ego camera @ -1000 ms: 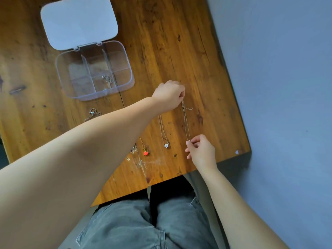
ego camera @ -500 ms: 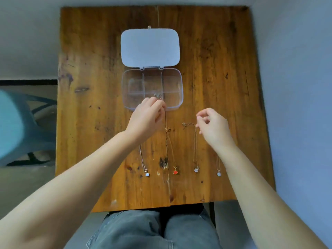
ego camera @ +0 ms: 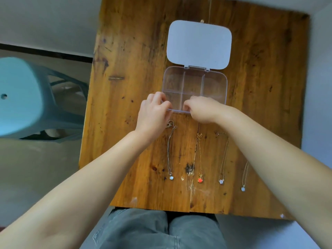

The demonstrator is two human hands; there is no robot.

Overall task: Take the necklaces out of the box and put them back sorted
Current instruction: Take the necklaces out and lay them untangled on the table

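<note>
Necklaces: 4 laid in a row on table below open box; left hand and right hand curled at its near rim, grip unclear; lift any remaining chain slowly, untangled.

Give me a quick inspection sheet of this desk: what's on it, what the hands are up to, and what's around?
Surface: worn wooden table, scratched and stained.
Job's things: clear compartment box, its lid open flat behind it; the compartments in view look empty. Four necklaces lie in a row in front: white-pendant necklace, red-pendant necklace, clear-pendant necklace, pale-pendant necklace, partly under the right forearm.
Clutter: nothing seen.
Hands: left hand on the box's near left corner; right hand curled at its near edge; whether its grip holds anything cannot be told.
Cables: nothing seen.
Surroundings: teal plastic stool left of the table, pale wall, grey floor.
</note>
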